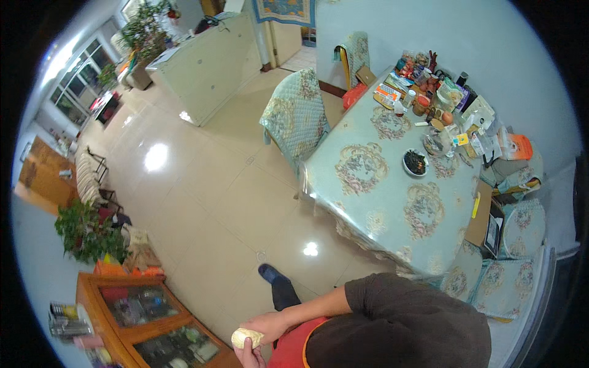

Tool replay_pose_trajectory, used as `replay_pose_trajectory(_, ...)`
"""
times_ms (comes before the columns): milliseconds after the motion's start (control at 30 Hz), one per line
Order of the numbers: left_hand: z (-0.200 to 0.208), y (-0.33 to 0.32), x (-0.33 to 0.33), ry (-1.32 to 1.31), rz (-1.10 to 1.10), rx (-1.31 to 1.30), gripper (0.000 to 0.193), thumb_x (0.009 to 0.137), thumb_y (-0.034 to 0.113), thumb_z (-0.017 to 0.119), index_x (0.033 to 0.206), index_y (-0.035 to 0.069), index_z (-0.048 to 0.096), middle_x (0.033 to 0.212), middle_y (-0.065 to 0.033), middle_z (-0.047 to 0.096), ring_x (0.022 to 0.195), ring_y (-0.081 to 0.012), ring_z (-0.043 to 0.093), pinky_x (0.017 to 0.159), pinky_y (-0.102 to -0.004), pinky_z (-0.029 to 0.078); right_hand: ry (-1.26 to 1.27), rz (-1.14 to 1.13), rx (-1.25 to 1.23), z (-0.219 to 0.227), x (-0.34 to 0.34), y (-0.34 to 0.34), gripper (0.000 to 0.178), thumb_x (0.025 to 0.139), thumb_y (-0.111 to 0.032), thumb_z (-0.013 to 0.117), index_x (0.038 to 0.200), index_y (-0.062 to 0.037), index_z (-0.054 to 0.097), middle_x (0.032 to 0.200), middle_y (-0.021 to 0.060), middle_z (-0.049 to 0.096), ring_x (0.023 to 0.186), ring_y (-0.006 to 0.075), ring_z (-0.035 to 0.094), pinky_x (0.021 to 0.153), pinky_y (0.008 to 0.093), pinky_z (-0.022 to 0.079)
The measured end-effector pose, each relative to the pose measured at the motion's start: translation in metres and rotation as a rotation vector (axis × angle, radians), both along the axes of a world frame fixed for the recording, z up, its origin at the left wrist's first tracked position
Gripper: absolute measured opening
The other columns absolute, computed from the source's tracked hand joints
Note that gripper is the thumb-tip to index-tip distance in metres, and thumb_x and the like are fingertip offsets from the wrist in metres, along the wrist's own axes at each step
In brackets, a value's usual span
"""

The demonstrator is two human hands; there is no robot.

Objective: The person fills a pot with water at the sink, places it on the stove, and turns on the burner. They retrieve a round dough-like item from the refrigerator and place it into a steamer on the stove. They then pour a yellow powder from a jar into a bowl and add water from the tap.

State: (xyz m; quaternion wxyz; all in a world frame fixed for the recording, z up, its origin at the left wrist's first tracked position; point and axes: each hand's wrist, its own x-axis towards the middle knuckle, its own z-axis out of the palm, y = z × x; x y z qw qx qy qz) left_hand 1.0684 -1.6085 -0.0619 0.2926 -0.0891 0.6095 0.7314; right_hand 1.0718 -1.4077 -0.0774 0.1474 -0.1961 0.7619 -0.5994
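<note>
Near the lower edge, a pale yellow, rounded, bun-like lump (243,337) is held between my two hands. My right hand (270,325), at the end of a bare forearm under a dark short sleeve, is closed around its far side. From below, my left hand (250,356) presses its fingers against the lump. Most of the left hand is cut off or hidden, and I cannot tell exactly what kind of food or thing the lump is. A red apron (296,345) with an orange edge lies over my front, beside the hands.
A wooden glass-fronted cabinet (123,331) stands close on the left, with a leafy plant (89,233) beyond it. To the right is a table (392,202) with a flowered cloth, bearing a bowl (416,163) of dark food and cluttered jars. A covered chair (297,113) stands beside it.
</note>
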Motion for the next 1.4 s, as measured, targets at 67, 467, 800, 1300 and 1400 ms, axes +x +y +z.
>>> replay_pose_trajectory(67, -0.001, 0.030, -0.082, -0.045, -0.177, -0.023, 0.040, 0.096, 0.016, 0.060, 0.131, 0.002, 0.048, 0.115, -0.0132, 0.062, 0.098, -0.0237, 0.067, 0.075, -0.0353, 0.059, -0.004, -0.069, -0.014, -0.007, -0.060, 0.037, 0.063, 0.076, -0.032, 0.076, 0.130, -0.0105, 0.051, 0.108, 0.0235, 0.063, 0.103, 0.0423, 0.062, 0.084, 0.0510, 0.050)
replay_pose_trajectory(467, 0.043, 0.394, -0.457, -0.005, -0.727, 0.091, 0.050, 0.096, 0.018, 0.062, 0.139, 0.007, 0.040, 0.131, -0.0101, 0.053, 0.118, -0.0230, 0.056, 0.099, -0.0384, 0.048, -0.101, -0.807, 0.423, 0.074, -0.337, 0.330, 0.083, 0.079, -0.039, 0.075, 0.145, -0.0083, 0.037, 0.129, 0.0211, 0.049, 0.113, 0.0428, 0.057, 0.091, 0.0499, 0.050)
replay_pose_trajectory(800, 0.000, 0.530, -0.778, 0.073, -0.548, 0.044, 0.038, 0.099, 0.020, 0.059, 0.129, 0.000, 0.043, 0.111, -0.0162, 0.061, 0.098, -0.0279, 0.066, 0.086, -0.0404, 0.056, -0.046, -0.877, 0.238, 0.067, -0.589, 0.617, 0.085, 0.074, -0.050, 0.076, 0.140, -0.0074, 0.044, 0.126, 0.0198, 0.052, 0.116, 0.0369, 0.056, 0.094, 0.0451, 0.049)
replay_pose_trajectory(1300, -0.108, 1.124, -1.244, 0.345, -0.963, -0.315, 0.018, 0.095, 0.018, 0.058, 0.081, 0.007, 0.058, 0.068, 0.0001, 0.053, 0.062, -0.0100, 0.052, 0.054, -0.0275, 0.042, -0.445, -1.607, 0.258, 0.022, -0.714, 1.067, 0.081, 0.069, -0.047, 0.081, 0.131, -0.0030, 0.051, 0.124, 0.0206, 0.058, 0.115, 0.0384, 0.057, 0.098, 0.0443, 0.047)
replay_pose_trajectory(1400, -0.015, 1.418, -1.194, 0.747, -1.110, -0.206, 0.022, 0.093, 0.018, 0.063, 0.108, 0.002, 0.064, 0.090, -0.0013, 0.063, 0.081, -0.0121, 0.056, 0.073, -0.0307, 0.049, -0.450, -1.763, 0.271, 0.045, -0.731, 1.157, 0.078, 0.071, -0.046, 0.081, 0.130, -0.0035, 0.052, 0.122, 0.0205, 0.059, 0.114, 0.0386, 0.057, 0.098, 0.0447, 0.047)
